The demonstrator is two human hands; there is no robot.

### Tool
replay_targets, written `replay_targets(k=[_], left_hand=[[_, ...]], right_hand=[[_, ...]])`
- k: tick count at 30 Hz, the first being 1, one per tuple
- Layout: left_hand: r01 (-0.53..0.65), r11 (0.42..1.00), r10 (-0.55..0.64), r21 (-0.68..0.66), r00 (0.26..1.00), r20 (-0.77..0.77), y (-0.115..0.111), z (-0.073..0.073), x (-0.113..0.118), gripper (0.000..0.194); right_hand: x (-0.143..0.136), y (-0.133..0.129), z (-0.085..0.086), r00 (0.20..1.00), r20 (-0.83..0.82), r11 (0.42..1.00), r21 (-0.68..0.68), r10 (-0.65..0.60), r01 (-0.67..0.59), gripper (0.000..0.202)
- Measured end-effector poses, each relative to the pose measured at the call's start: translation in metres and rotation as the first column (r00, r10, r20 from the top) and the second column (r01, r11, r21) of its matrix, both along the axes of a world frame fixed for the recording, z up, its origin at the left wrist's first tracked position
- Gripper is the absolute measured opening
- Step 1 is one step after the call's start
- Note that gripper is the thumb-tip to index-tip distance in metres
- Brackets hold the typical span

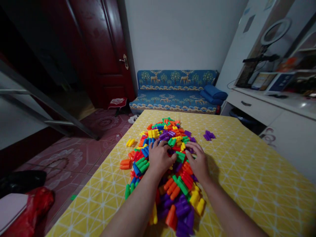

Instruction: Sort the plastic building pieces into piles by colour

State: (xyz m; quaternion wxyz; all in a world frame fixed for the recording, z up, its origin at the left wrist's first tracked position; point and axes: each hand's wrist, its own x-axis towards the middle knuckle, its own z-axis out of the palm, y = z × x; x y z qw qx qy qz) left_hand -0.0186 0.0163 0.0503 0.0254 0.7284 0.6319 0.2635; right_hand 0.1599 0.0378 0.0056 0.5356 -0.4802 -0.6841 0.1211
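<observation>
A long heap of plastic building pieces (172, 189) in orange, green, yellow, blue, red and purple lies on the yellow patterned tablecloth (242, 158). My left hand (160, 157) rests palm down on the middle of the heap, thumb held away from the bent fingers, whose tips are partly hidden among the pieces. At the heap's right side is my right hand (199, 162), fingers curved and apart from the thumb, touching the edge pieces. A green piece (180, 157) lies between both hands. I see nothing clearly gripped in either hand.
A purple piece (209, 135) lies apart at the right, a yellow one (130, 142) at the left. Behind the table stands a blue sofa (172, 95). A white cabinet (261, 107) is on the right; a metal ladder (49, 102) and red stool (118, 102) are left.
</observation>
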Motion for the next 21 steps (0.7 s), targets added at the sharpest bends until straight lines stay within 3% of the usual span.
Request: replay_targets(k=[2,6,10,12,14,16,18,21], left_hand=[[-0.001,1.0,0.001,-0.003,1.0,0.015,0.0,0.0,0.0,0.023],[-0.002,1.0,0.002,0.005,0.999,0.032,0.0,-0.001,-0.001,0.023],[-0.006,1.0,0.006,0.012,0.999,0.037,0.0,-0.002,-0.001,0.022],[-0.012,1.0,0.012,0.008,0.999,0.031,0.0,-0.002,-0.002,0.023],[-0.019,1.0,0.018,0.01,0.999,0.029,0.0,-0.003,-0.002,0.024],[-0.021,1.0,0.021,0.012,0.999,0.032,-0.001,-0.003,-0.002,0.024],[-0.022,1.0,0.021,0.005,0.999,0.038,-0.001,-0.003,-0.002,0.024],[-0.022,0.999,0.023,-0.023,0.999,0.049,-0.001,-0.002,-0.001,0.022]], right_hand=[[-0.003,0.017,0.005,0.996,0.093,0.999,-0.046,-0.016,0.02,0.029],[-0.018,0.044,0.021,0.923,0.384,0.955,-0.284,0.03,0.087,0.053],[-0.033,0.054,0.032,0.851,0.523,0.922,-0.349,0.046,0.165,0.06],[-0.035,0.055,0.033,0.903,0.416,0.917,-0.392,0.107,0.071,0.053],[-0.032,0.055,0.029,0.966,0.174,0.902,-0.42,0.189,-0.101,0.043],[-0.022,0.057,0.024,0.979,-0.058,0.911,-0.36,0.196,-0.203,0.039],[-0.008,0.06,0.018,0.984,-0.146,0.955,-0.26,0.105,-0.141,0.037],[0.016,0.068,0.007,0.995,-0.045,0.973,-0.22,-0.088,0.076,0.036]])
